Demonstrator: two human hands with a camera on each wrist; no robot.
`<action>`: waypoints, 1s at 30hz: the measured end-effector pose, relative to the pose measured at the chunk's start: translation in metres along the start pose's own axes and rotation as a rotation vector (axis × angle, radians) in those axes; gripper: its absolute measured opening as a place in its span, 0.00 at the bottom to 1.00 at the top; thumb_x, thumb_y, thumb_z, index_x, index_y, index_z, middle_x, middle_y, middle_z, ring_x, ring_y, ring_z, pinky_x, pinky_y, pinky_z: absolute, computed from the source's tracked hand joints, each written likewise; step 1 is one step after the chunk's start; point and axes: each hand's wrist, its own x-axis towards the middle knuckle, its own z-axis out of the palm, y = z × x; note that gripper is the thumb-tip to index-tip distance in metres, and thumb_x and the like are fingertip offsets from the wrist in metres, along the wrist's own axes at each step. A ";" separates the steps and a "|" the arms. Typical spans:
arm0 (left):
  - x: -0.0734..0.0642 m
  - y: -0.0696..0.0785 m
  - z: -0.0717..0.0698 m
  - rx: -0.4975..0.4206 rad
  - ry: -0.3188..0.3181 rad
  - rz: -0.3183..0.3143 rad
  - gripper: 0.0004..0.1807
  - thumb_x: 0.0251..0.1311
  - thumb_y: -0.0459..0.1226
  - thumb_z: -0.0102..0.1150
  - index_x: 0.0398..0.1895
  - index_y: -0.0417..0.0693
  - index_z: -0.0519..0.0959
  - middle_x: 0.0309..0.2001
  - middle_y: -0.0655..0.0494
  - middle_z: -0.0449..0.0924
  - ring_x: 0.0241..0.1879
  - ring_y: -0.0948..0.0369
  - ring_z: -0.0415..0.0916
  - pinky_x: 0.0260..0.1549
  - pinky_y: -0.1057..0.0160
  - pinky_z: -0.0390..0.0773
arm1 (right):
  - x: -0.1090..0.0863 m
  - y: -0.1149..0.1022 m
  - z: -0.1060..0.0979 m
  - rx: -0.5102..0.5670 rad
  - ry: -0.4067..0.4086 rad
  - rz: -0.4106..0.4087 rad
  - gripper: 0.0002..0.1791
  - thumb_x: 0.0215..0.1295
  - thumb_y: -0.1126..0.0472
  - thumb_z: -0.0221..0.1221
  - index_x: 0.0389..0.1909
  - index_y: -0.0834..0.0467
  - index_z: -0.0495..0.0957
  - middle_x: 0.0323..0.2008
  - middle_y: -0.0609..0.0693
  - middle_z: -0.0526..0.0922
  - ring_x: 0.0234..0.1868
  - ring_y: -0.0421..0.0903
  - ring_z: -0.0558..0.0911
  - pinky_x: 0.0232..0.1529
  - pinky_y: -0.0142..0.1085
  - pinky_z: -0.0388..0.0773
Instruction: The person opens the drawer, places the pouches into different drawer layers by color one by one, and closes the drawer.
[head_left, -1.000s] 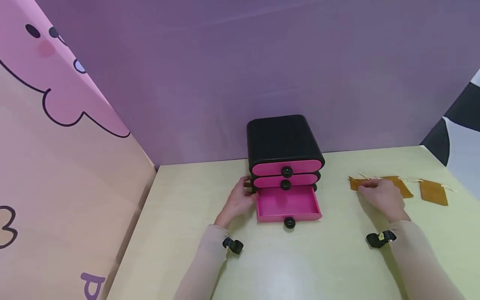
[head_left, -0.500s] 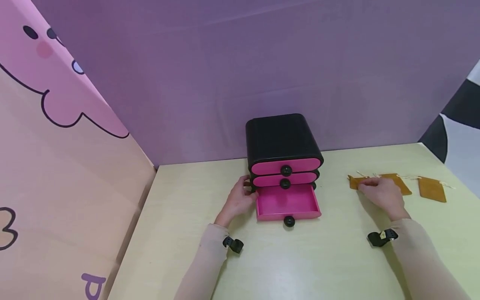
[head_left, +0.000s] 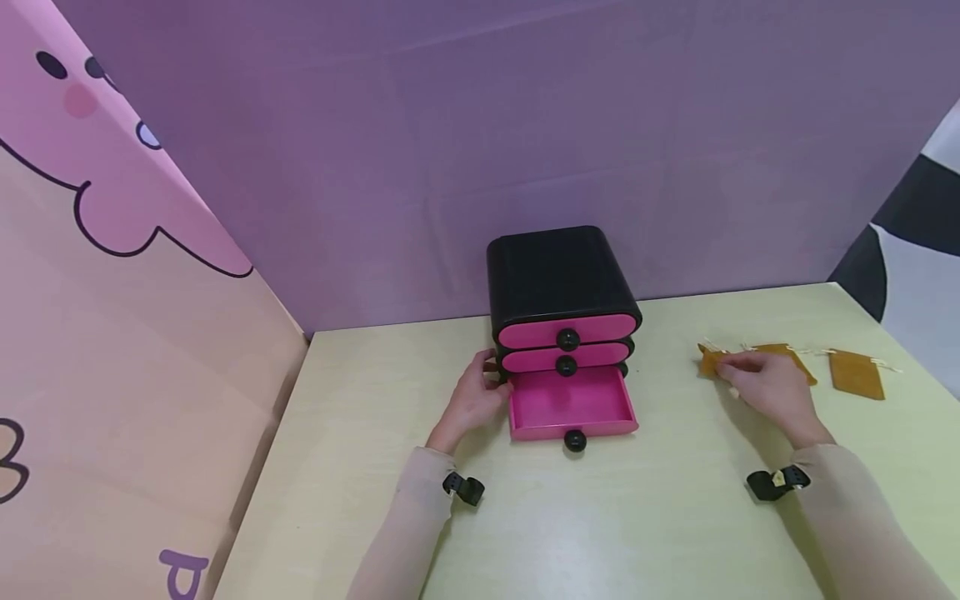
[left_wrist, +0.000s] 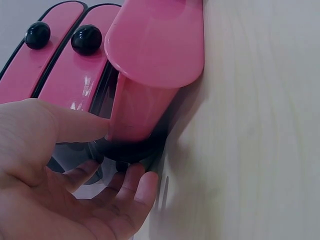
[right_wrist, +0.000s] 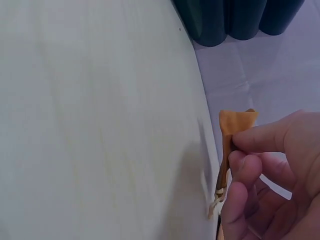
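A black cabinet has pink drawers with round black knobs; its bottom drawer is pulled out, with a bare pink floor. My left hand rests at the cabinet's lower left side. In the left wrist view, the thumb touches the drawer's side and the loosely bent fingers lie by the cabinet's base. My right hand pinches a small mustard drawstring pouch between thumb and fingertips, just off the table. Its cord hangs down in the right wrist view. The palm hides part of the pouch.
Two more mustard pouches lie on the table: one just behind the right hand, one farther right. The pale table meets a purple wall behind the cabinet and a printed panel at left.
My right hand has taken the left pouch between its fingers and raised it slightly, tilting it. My left hand stays at the cabinet. The head view has shifted a little.
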 end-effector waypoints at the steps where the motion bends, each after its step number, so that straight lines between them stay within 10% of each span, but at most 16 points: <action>1: 0.000 0.000 0.000 0.000 -0.001 0.000 0.37 0.71 0.35 0.61 0.80 0.41 0.61 0.69 0.37 0.74 0.60 0.44 0.81 0.62 0.46 0.82 | -0.001 0.000 0.000 0.006 0.003 -0.005 0.26 0.80 0.49 0.57 0.59 0.69 0.82 0.53 0.71 0.86 0.31 0.39 0.81 0.30 0.31 0.75; 14: -0.001 0.003 0.001 -0.006 0.004 -0.005 0.37 0.70 0.34 0.62 0.80 0.40 0.62 0.68 0.36 0.74 0.60 0.44 0.81 0.61 0.47 0.83 | -0.015 -0.017 0.002 0.080 -0.029 -0.064 0.25 0.79 0.47 0.59 0.59 0.65 0.85 0.57 0.69 0.85 0.28 0.38 0.84 0.29 0.32 0.79; 30: -0.001 0.003 0.001 -0.013 0.006 -0.007 0.36 0.71 0.34 0.61 0.80 0.41 0.62 0.68 0.38 0.74 0.60 0.45 0.81 0.62 0.46 0.82 | -0.031 -0.046 0.004 0.121 -0.136 -0.038 0.27 0.77 0.43 0.62 0.61 0.61 0.85 0.25 0.48 0.85 0.24 0.45 0.78 0.31 0.38 0.67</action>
